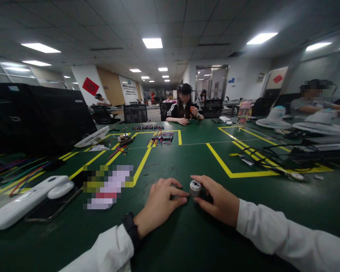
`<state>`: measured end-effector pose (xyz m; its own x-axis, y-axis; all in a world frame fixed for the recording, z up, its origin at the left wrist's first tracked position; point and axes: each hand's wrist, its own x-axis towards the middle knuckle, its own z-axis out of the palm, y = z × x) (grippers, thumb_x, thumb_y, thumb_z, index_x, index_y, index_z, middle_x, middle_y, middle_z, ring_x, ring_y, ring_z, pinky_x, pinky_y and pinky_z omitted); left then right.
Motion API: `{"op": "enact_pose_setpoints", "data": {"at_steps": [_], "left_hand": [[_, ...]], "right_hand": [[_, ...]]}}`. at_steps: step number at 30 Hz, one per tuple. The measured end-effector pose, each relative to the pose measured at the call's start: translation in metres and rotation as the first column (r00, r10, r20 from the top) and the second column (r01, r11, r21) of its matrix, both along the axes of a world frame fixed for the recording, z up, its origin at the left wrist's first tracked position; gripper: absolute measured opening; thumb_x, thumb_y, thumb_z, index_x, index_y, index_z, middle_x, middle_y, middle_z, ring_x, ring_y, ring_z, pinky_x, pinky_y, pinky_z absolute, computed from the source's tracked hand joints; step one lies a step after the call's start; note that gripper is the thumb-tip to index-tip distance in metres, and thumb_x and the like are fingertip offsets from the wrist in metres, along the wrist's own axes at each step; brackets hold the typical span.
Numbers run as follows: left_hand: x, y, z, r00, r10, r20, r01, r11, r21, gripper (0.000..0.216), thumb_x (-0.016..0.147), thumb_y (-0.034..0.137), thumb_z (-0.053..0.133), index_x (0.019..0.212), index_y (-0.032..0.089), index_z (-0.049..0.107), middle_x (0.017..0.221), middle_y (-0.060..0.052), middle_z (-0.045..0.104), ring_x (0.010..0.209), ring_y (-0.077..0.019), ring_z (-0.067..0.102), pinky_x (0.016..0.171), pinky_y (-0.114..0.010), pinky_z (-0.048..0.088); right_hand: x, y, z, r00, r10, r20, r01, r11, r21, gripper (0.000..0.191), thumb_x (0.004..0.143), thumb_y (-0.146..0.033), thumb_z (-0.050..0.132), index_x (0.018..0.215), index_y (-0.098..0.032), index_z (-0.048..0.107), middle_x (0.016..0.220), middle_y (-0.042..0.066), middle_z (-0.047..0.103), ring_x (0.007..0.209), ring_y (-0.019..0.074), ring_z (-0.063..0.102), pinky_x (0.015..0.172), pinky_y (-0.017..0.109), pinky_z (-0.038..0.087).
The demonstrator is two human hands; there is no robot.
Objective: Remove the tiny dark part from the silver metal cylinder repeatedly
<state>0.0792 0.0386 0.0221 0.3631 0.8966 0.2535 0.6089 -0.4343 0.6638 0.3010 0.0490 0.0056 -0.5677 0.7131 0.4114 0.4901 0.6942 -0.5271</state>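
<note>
A small silver cylinder (195, 187) stands upright on the green table (187, 234) just in front of me. My right hand (218, 200) curls around it from the right, thumb and fingers touching its side. My left hand (158, 204) rests on the table to its left, fingers curled, with a fingertip reaching toward the cylinder's base. Both arms wear white sleeves, and a black watch (130, 226) sits on my left wrist.
A white device (25, 200) and a black phone (53, 211) lie at the left. Coloured wires (14, 175), cables (266, 155), small desk fans (92, 138) and yellow tape lines (223, 164) cover the table. A person (184, 107) sits opposite; another sits at the far right.
</note>
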Motion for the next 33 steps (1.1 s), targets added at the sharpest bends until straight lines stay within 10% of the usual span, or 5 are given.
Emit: {"op": "enact_pose_setpoints", "data": {"at_steps": [10, 14, 23, 27, 33], "left_hand": [[-0.020, -0.021, 0.010, 0.867, 0.151, 0.476, -0.145, 0.988, -0.050, 0.053, 0.094, 0.033, 0.036, 0.143, 0.031, 0.018, 0.121, -0.008, 0.051, 0.091, -0.0203, 0.057, 0.076, -0.036, 0.049], [-0.046, -0.044, 0.015, 0.690, 0.205, 0.694, -0.024, 0.965, -0.261, 0.041, 0.090, 0.029, 0.043, 0.130, 0.029, 0.034, 0.089, -0.002, 0.062, 0.067, -0.0188, 0.060, 0.051, -0.030, 0.049], [-0.088, -0.060, 0.002, 0.821, 0.292, 0.490, -0.028, 0.879, -0.476, 0.024, 0.089, 0.042, 0.049, 0.096, 0.022, 0.060, 0.067, 0.000, 0.066, 0.051, -0.0142, 0.056, 0.038, -0.020, 0.038], [-0.085, -0.058, -0.002, 0.807, 0.324, 0.494, -0.078, 0.888, -0.454, 0.027, 0.087, 0.045, 0.050, 0.105, 0.024, 0.053, 0.066, 0.002, 0.065, 0.048, -0.0131, 0.054, 0.036, -0.018, 0.036], [-0.078, -0.056, -0.002, 0.787, 0.331, 0.520, -0.104, 0.903, -0.417, 0.022, 0.091, 0.039, 0.046, 0.108, 0.025, 0.048, 0.064, 0.005, 0.061, 0.046, -0.0110, 0.050, 0.035, -0.016, 0.032]], "right_hand": [[0.037, 0.001, 0.004, 0.970, -0.243, 0.001, 0.243, 0.970, 0.014, 0.048, 0.080, -0.034, 0.055, 0.125, -0.020, 0.044, 0.105, 0.008, 0.057, 0.075, 0.0137, 0.053, 0.068, 0.031, 0.048], [0.127, 0.005, -0.005, 0.853, -0.522, 0.030, 0.515, 0.849, 0.118, 0.051, 0.079, -0.043, 0.055, 0.123, -0.020, 0.043, 0.101, 0.010, 0.058, 0.077, 0.0189, 0.058, 0.064, 0.033, 0.049], [0.293, -0.007, -0.018, 0.550, -0.827, 0.119, 0.687, 0.529, 0.498, 0.034, 0.080, -0.045, 0.053, 0.107, -0.026, 0.043, 0.086, 0.011, 0.059, 0.064, 0.0186, 0.063, 0.053, 0.027, 0.048], [0.302, -0.001, -0.022, 0.671, -0.739, 0.064, 0.506, 0.519, 0.689, 0.033, 0.078, -0.040, 0.057, 0.107, -0.027, 0.046, 0.077, 0.003, 0.060, 0.055, 0.0168, 0.061, 0.048, 0.025, 0.045], [0.226, -0.012, 0.005, 0.576, -0.817, 0.039, 0.511, 0.397, 0.763, 0.051, 0.073, -0.051, 0.058, 0.113, -0.021, 0.048, 0.108, 0.016, 0.056, 0.100, 0.0371, 0.054, 0.081, 0.048, 0.041]]}}
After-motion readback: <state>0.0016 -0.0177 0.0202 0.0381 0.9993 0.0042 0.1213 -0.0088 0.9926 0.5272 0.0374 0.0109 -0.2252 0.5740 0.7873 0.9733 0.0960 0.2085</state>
